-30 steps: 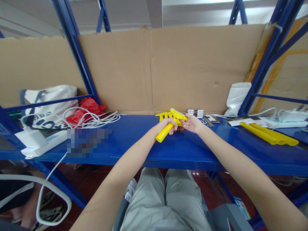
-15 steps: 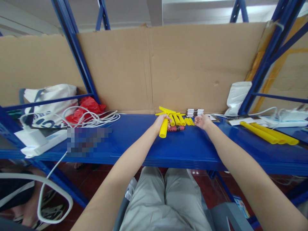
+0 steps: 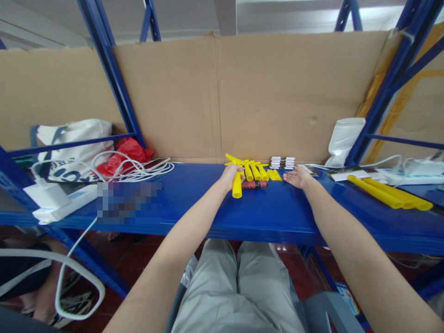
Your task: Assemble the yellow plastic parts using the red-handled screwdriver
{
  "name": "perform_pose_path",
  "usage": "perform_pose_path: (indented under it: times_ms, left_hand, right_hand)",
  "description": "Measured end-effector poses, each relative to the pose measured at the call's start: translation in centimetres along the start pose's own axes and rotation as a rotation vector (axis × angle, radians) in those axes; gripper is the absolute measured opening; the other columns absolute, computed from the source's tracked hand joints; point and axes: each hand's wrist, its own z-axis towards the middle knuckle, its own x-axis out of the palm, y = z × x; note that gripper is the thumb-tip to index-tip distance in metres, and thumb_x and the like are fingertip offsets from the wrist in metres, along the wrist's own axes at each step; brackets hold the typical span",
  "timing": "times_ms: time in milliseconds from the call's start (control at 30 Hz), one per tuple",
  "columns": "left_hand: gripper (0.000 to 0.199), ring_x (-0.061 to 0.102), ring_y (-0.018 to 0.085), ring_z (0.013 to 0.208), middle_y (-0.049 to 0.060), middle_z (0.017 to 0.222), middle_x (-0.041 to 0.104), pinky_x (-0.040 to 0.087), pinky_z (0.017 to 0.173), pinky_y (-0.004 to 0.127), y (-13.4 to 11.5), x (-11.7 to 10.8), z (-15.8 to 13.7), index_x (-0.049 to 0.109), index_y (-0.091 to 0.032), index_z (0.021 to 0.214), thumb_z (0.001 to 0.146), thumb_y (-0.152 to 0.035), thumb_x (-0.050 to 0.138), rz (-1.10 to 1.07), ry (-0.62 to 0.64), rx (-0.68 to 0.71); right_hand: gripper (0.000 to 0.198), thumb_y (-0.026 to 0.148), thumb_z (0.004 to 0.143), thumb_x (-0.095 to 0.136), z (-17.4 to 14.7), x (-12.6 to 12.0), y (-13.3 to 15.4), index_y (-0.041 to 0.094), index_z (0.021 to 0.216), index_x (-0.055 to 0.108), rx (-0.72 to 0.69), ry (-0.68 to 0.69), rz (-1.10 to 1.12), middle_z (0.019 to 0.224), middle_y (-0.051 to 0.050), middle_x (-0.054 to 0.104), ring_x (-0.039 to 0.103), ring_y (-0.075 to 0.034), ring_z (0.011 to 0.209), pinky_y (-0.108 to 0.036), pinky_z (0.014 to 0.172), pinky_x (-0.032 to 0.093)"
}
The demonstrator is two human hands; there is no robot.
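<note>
My left hand (image 3: pixel 233 177) is clamped on the yellow tool (image 3: pixel 237 188) over the blue table (image 3: pixel 194 199), handle pointing to six o'clock. At three o'clock my right hand (image 3: pixel 297 177) has its fingers apart, nothing visible in them, just beside small yellow pieces (image 3: pixel 274 175). Farther out, a cloth bag (image 3: pixel 92 128) sits towards nine, a white pouch (image 3: pixel 343 141) towards two, contents hidden. A second ago both hands were on the tool.

The bare left arm (image 3: pixel 182 243) slants up toward one o'clock, the right arm (image 3: pixel 350 238) toward eleven. At twelve o'clock the left hand (image 3: pixel 231 177) is curled in a firm grip; at one o'clock the right hand (image 3: pixel 297 177) has its fingers loosely parted, pointing toward nine.
</note>
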Motion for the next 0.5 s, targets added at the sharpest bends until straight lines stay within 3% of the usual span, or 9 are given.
perform_pose_path:
  times_ms: [167,267,400,500]
  left_hand:
    - [0.021,0.045,0.008,0.036,0.000,0.060,0.051,0.033,0.034,0.020,0.1,0.0,0.1,0.052,-0.013,0.078,0.063,0.000,0.044,0.014,-0.017,0.000]
    - [0.024,0.045,0.008,0.036,-0.001,0.062,0.052,0.033,0.034,0.020,0.1,0.0,0.0,0.051,-0.014,0.079,0.061,0.001,0.045,0.039,-0.014,0.031]
    - [0.029,0.044,0.006,0.038,-0.002,0.065,0.050,0.035,0.037,0.019,0.3,0.0,0.0,0.047,-0.017,0.084,0.063,0.003,0.044,0.115,-0.032,0.105]
    - [0.037,0.046,0.006,0.042,-0.002,0.074,0.050,0.039,0.041,0.019,0.5,0.1,0.1,0.043,-0.019,0.094,0.065,0.003,0.046,0.133,-0.074,0.147]
  right_hand:
    - [0.036,0.033,0.095,0.025,-0.6,0.2,0.2,0.013,0.114,0.048,0.039,-0.023,-0.067,0.080,-0.010,0.060,0.057,-0.015,0.062,-0.025,0.050,0.049]
    - [0.030,0.031,0.095,0.029,-1.3,0.7,0.1,0.014,0.101,0.052,-0.007,-0.011,-0.172,0.069,-0.007,0.059,0.053,-0.014,0.052,-0.023,0.045,0.046]
    - [0.012,0.020,0.087,0.049,-3.2,2.3,-0.2,0.016,0.077,0.054,-0.277,0.007,-0.504,0.054,0.000,0.053,0.042,-0.009,0.041,-0.018,0.037,0.032]
    - [0.014,0.017,0.078,0.061,-5.1,3.9,-0.6,0.016,0.064,0.057,-0.566,0.224,-0.787,0.055,0.000,0.056,0.046,-0.009,0.047,-0.019,0.042,0.033]
